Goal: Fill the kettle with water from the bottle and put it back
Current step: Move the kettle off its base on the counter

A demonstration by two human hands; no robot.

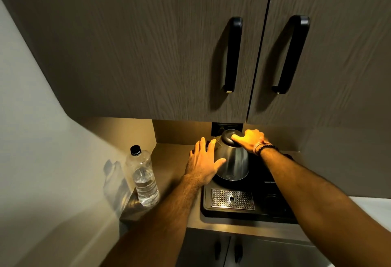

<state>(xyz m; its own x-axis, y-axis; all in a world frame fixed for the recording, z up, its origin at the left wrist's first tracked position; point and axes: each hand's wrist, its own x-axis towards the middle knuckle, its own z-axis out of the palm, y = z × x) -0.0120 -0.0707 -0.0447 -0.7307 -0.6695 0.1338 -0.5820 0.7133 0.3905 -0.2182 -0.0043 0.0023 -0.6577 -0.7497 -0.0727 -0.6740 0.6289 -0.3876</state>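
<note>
A steel kettle (234, 161) stands on a black tray (260, 207) at the back of the counter, under the wall cupboards. My right hand (249, 139) lies over the kettle's top at the lid and handle, fingers curled on it. My left hand (203, 161) is flat and spread against the kettle's left side, thumb touching the steel. A clear plastic water bottle (143, 180) with a black cap stands upright on the counter to the left, about half full, apart from both hands.
The tray has a perforated metal drip grate (232, 199) at its front. Two wall cupboard doors with black handles (232, 55) hang low above the kettle. A wall closes the left side. A socket plate (218, 128) sits behind the kettle.
</note>
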